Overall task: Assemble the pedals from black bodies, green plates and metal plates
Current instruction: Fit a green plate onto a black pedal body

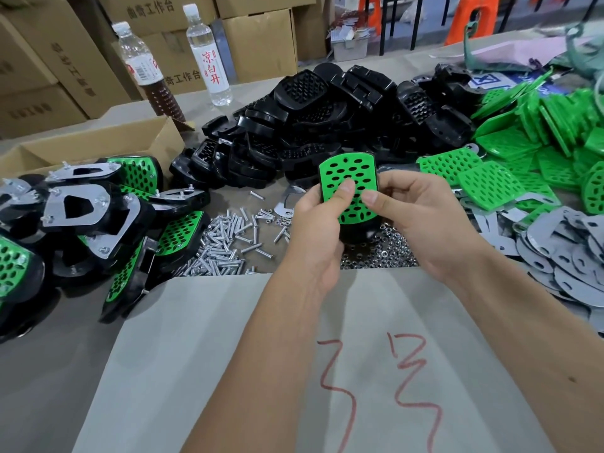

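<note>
Both hands, left hand and right hand, grip a holey green plastic plate pressed onto a black plastic body, fingers curled. Many finished pedals lie left; big piles wait.

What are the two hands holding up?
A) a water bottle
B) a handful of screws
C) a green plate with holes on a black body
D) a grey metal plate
C: the left hand and right hand both grip the green plate, thumbs on its holed face, with a black body behind it.
</note>
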Available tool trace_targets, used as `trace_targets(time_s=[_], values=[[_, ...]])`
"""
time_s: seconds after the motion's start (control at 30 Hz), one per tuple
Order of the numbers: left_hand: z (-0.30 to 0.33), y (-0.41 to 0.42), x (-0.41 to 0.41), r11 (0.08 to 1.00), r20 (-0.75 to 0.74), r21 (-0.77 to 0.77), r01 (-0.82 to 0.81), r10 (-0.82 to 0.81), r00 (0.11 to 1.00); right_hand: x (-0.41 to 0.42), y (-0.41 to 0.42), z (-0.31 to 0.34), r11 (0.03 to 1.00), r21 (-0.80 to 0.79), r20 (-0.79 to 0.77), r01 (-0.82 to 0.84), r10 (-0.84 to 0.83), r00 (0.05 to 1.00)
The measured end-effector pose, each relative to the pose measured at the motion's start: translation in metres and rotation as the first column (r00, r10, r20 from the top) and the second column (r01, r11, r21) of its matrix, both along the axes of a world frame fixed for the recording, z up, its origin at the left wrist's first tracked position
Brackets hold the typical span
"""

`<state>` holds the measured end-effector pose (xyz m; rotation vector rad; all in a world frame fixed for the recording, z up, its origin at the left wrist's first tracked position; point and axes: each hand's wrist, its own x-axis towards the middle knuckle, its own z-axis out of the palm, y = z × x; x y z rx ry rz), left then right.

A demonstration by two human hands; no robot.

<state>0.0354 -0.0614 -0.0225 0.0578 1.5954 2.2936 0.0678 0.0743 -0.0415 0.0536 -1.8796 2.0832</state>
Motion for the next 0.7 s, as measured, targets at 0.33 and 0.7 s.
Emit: trace_targets(time_s=[0.33,0.7], values=[[0.002,0.007,0.0,0.997,0.079,0.057,-0.059,0.054,0.995,-0.002,-0.006,0.001,0.995,-0.095,-0.006,0.01,-0.011,1.0],[0.001,0.011,0.009,0.983,0.053,0.063,-0.171,0.168,0.984,-0.003,-0.013,0.0,0.999,-0.023,-0.041,0.024,-0.025,0.999]])
